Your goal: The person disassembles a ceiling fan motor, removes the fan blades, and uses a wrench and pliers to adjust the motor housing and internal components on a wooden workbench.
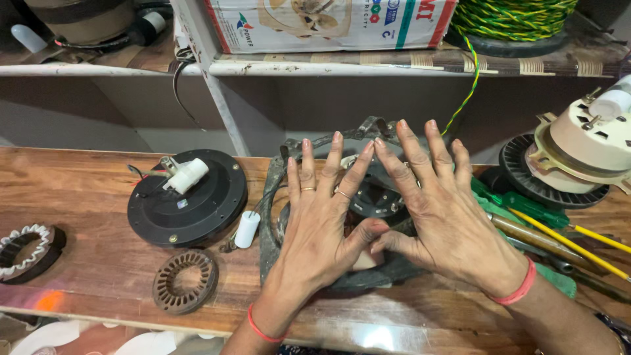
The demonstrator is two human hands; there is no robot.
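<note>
Both hands, left [322, 217] & right [437, 210], fingers splayed flat on round motor housing [276, 197], lying face-up.

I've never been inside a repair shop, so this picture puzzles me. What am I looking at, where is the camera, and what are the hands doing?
The camera sits on a person's head and looks down at their own two bare hands over a brown wooden workbench. The left hand and the right hand lie flat, fingers spread, on a round dark grey metal motor housing; neither closes around anything. To the left lie a black round cover with a white plastic part, a small white cylinder, a rusty brown ring of slotted metal plates and a dark ring wound in white cord. To the right lie green-handled tools with yellow shafts and a cream-coloured motor part.
</note>
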